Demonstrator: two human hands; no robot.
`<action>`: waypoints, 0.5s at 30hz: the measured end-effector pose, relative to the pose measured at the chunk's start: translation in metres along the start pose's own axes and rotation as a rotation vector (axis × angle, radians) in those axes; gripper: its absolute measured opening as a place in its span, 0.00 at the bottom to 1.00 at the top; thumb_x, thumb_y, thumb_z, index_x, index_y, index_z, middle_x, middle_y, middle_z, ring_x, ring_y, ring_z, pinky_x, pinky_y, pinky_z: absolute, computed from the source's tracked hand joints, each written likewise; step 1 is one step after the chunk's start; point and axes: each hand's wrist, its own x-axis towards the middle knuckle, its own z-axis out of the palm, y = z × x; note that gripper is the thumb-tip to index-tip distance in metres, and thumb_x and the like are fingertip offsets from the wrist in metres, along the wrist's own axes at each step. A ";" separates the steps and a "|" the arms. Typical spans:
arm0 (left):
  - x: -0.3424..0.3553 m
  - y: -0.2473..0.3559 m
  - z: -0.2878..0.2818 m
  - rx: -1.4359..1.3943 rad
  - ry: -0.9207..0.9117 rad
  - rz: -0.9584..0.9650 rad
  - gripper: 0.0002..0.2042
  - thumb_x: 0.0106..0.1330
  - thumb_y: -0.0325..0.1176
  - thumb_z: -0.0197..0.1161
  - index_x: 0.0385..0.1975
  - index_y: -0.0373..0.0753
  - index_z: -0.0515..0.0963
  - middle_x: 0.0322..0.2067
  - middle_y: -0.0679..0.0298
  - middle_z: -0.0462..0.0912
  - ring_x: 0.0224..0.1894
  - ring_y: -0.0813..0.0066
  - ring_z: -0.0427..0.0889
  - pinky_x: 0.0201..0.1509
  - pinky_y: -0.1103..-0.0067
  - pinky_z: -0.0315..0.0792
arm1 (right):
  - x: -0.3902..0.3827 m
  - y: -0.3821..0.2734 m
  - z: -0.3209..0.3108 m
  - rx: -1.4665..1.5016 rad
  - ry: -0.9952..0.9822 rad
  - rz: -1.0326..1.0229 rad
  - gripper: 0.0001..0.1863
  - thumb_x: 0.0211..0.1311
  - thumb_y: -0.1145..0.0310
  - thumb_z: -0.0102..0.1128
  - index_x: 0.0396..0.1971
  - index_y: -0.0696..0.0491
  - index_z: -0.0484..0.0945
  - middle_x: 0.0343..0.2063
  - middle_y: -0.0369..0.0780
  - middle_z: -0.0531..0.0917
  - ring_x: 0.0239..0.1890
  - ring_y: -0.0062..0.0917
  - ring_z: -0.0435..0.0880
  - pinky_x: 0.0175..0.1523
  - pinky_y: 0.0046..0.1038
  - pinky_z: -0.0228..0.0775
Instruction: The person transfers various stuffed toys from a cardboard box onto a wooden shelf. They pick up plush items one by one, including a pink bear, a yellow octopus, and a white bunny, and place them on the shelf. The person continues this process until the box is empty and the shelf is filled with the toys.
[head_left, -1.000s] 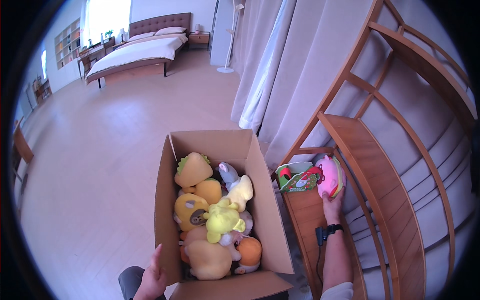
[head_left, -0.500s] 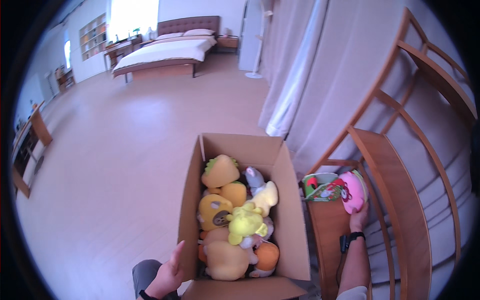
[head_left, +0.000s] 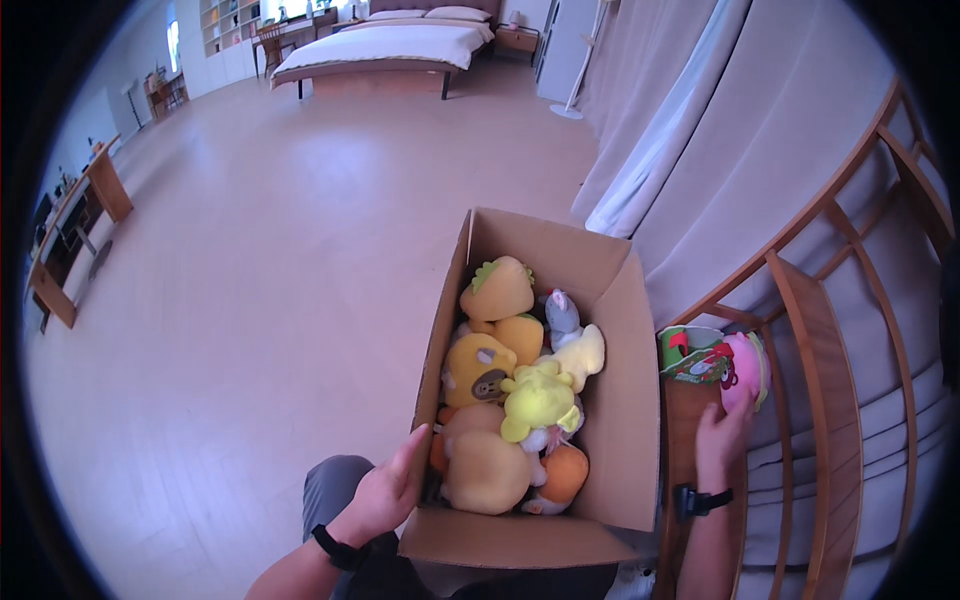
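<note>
A cardboard box (head_left: 646, 400) full of plush toys stands in front of me. Inside are a lime-yellow toy (head_left: 538, 402), a yellow one with a brown patch (head_left: 468, 362), a peach round one (head_left: 487, 475), an orange one (head_left: 565, 470) and a grey one (head_left: 563, 316). My left hand (head_left: 388, 492) rests against the box's left side, fingers stretched out. On the low shelf right of the box, a pink plush toy (head_left: 742, 370) sits beside a green and red patterned fabric item (head_left: 695, 357). Just below the pink toy, my right hand (head_left: 724, 440) is open, its fingertips at the toy's lower edge.
A wooden ladder-like shelf rack (head_left: 815, 370) rises at the right before grey curtains (head_left: 700, 150). Far off stand a bed (head_left: 385, 50), a nightstand (head_left: 516, 42) and a white floor stand (head_left: 568, 108). A wooden table (head_left: 100, 185) is at the far left.
The view has tilted down and swung left, so the box appears higher and further right. My right hand has loosened from the pink toy, its thumb now apart. The left hand stays by the box.
</note>
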 end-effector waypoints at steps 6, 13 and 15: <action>-0.002 -0.006 0.001 -0.048 -0.010 -0.019 0.36 0.65 0.21 0.48 0.77 0.43 0.52 0.53 0.40 0.80 0.52 0.40 0.81 0.56 0.58 0.77 | -0.069 -0.183 0.036 0.815 -0.891 -0.113 0.14 0.65 0.71 0.64 0.49 0.54 0.78 0.37 0.44 0.85 0.37 0.31 0.86 0.44 0.34 0.79; -0.002 -0.012 -0.004 -0.073 -0.005 -0.017 0.37 0.65 0.22 0.50 0.77 0.43 0.52 0.53 0.40 0.80 0.51 0.41 0.82 0.55 0.59 0.77 | -0.166 -0.263 0.105 0.002 -1.446 -0.451 0.38 0.56 0.55 0.70 0.64 0.58 0.70 0.55 0.53 0.82 0.58 0.43 0.83 0.60 0.41 0.77; -0.004 -0.015 -0.005 -0.087 0.013 0.009 0.37 0.65 0.22 0.50 0.77 0.44 0.51 0.53 0.40 0.80 0.50 0.42 0.82 0.54 0.58 0.77 | -0.182 -0.261 0.102 -0.123 -1.394 -0.489 0.36 0.56 0.59 0.69 0.62 0.58 0.70 0.55 0.52 0.82 0.57 0.45 0.83 0.58 0.42 0.78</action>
